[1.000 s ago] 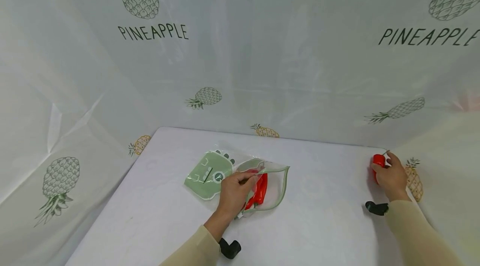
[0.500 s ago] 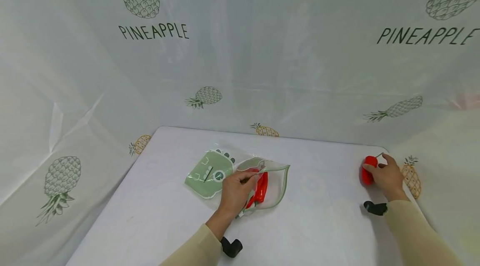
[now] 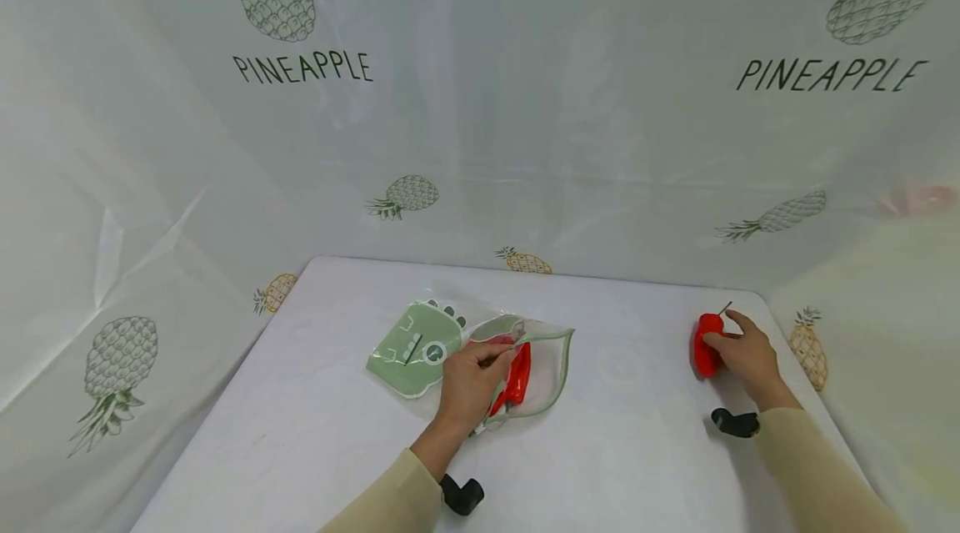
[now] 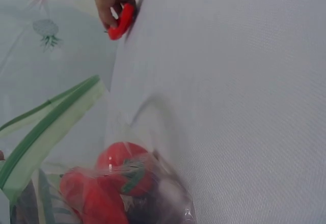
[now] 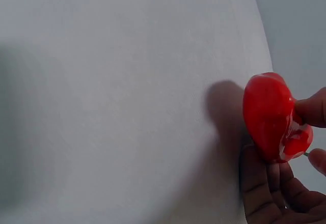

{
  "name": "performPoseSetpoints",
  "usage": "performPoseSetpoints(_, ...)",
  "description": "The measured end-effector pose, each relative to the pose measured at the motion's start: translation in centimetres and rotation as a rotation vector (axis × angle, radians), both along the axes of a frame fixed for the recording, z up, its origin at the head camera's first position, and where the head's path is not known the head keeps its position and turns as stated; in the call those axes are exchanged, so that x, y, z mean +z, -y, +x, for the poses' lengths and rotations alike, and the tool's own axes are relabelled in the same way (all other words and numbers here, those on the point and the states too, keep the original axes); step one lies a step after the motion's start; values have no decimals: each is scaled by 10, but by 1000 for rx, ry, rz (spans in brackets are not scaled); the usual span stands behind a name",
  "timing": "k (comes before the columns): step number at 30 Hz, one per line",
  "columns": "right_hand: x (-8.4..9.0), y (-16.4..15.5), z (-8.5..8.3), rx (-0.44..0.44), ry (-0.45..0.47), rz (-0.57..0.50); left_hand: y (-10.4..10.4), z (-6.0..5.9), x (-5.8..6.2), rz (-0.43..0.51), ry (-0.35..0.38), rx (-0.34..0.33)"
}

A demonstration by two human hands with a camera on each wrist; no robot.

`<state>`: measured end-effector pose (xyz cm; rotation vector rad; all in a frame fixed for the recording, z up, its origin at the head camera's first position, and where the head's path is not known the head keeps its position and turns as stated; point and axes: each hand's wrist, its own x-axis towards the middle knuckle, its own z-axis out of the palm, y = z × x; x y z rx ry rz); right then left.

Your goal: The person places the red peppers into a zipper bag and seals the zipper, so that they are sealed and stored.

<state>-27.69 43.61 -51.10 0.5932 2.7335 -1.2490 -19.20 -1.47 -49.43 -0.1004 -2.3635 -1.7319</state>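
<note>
— What did the left hand (image 3: 471, 383) hold?
— It pinched the open rim of a clear zip pouch (image 3: 542, 366) lying mid-table (image 3: 300, 433), red peppers (image 3: 517, 374) inside.
— And the right hand (image 3: 742, 358)?
— Its fingers gripped another red pepper (image 3: 705, 354) near the table's right edge, well apart from the pouch.
</note>
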Motion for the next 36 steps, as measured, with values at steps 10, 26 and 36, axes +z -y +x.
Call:
performPoseSetpoints(10, -6, 21, 15, 29, -33, -60, 0, 3, -1, 12, -11, 18)
performPoseSetpoints(26, -5, 55, 39, 122, -118, -119, 0, 6, 1, 27, -27, 10)
performPoseSetpoints(36, 1, 80, 57, 140, -186, -246, -1, 7, 6, 13, -17, 12)
